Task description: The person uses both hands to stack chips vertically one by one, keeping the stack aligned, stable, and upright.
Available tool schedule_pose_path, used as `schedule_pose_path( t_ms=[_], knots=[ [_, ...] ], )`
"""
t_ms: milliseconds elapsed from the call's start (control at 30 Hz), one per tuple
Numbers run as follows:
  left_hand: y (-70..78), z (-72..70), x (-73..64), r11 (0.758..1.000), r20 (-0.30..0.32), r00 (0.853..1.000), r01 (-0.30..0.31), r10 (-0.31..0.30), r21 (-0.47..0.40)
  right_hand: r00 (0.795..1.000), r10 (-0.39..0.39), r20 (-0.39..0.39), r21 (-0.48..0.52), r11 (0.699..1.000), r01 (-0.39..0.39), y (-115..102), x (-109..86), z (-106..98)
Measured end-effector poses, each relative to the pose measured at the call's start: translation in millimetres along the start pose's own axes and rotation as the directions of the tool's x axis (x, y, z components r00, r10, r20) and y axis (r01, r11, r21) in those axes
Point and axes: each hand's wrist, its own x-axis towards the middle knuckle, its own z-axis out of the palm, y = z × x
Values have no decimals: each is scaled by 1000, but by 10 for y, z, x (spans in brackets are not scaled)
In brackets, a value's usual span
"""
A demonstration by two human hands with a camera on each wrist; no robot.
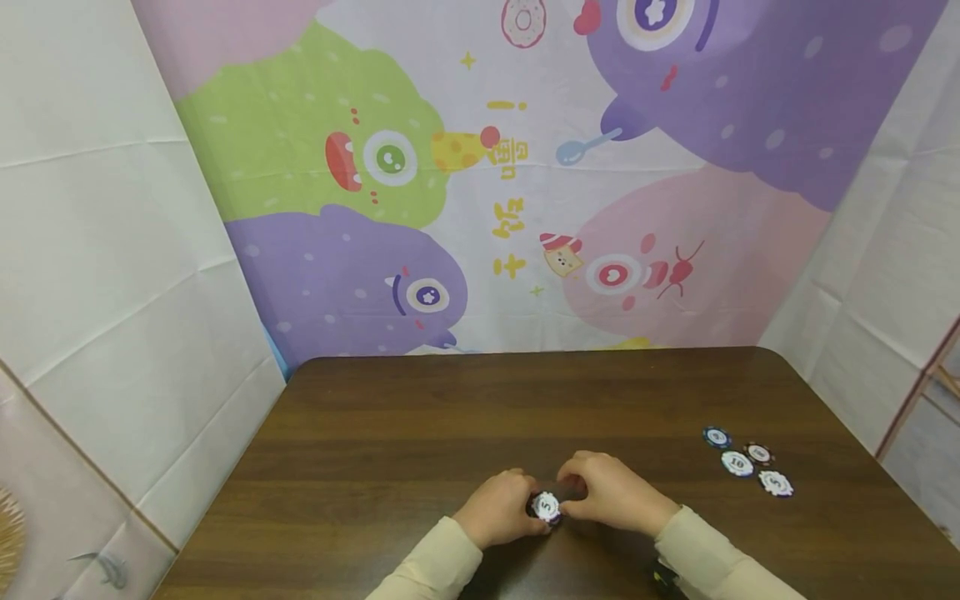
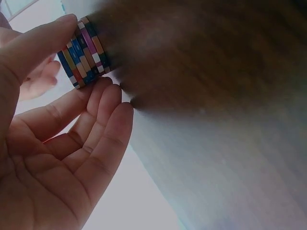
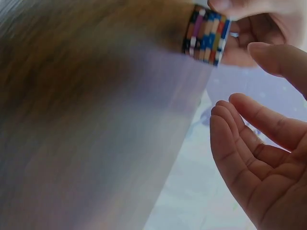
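Observation:
A short stack of poker chips (image 1: 547, 506) stands on the table, a white chip marked 5 on top. My left hand (image 1: 498, 510) grips the stack from the left, thumb on one side and fingers on the other. Coloured edges of the chips (image 2: 85, 52) show in the left wrist view, with blue, orange and purple bands. Just right of the stack is my right hand (image 1: 611, 492), its thumb and fingers apart and loosely bent. In the right wrist view a gap separates the right hand (image 3: 268, 158) from the stack (image 3: 206, 36), and nothing lies between its fingers.
Several loose poker chips (image 1: 737, 463) lie flat in a group on the right side of the brown wooden table (image 1: 360, 433). A cloth with cartoon figures (image 1: 510, 317) hangs behind the table's far edge. White panels (image 1: 120, 208) stand at both sides.

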Motion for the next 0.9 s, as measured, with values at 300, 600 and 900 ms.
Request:
schedule_pose_path(
  t_ms=[300,600,900],
  knots=[
    [-12,28,5,999,-20,1000,-10,11,33,994,69,-90,-6,998,-70,196,-196,-237],
    [-15,32,-3,999,-24,1000,-3,4,40,949,233,-210,-16,970,-242,453,-533,-485],
    [1,17,-8,999,-29,1000,-2,3,38,899,312,-309,-23,942,-334,675,-843,-663]
  ],
)
